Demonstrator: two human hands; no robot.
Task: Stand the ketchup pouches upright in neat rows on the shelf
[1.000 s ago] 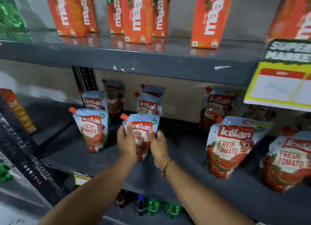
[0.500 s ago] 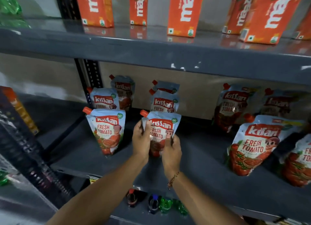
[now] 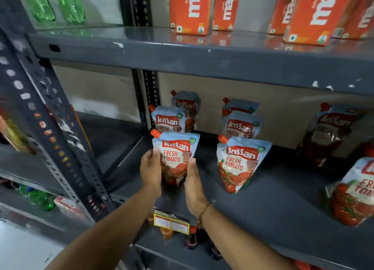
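The ketchup pouches are white and red with orange corner spouts, and they stand on the grey shelf [image 3: 273, 209]. My left hand [image 3: 150, 168] and my right hand [image 3: 193, 180] clasp the two sides of the front-left pouch [image 3: 176, 156], which stands upright on its base. Behind it stand two more pouches [image 3: 169, 120] in a column. Just to the right, a second front pouch [image 3: 240, 164] stands free with two behind it [image 3: 240, 126]. Farther right a pouch [image 3: 329, 132] leans at the back, and another [image 3: 354, 193] tilts near the front.
Orange juice cartons [image 3: 190, 8] line the shelf above, with green bottles [image 3: 68, 4] at its left. A perforated grey upright [image 3: 60, 140] stands close on the left. A yellow price tag [image 3: 171, 223] hangs on the shelf's front edge, with bottles [image 3: 191, 239] below.
My hands let go of the second column's front pouch and moved left onto the front-left pouch. The view has swung left and closer.
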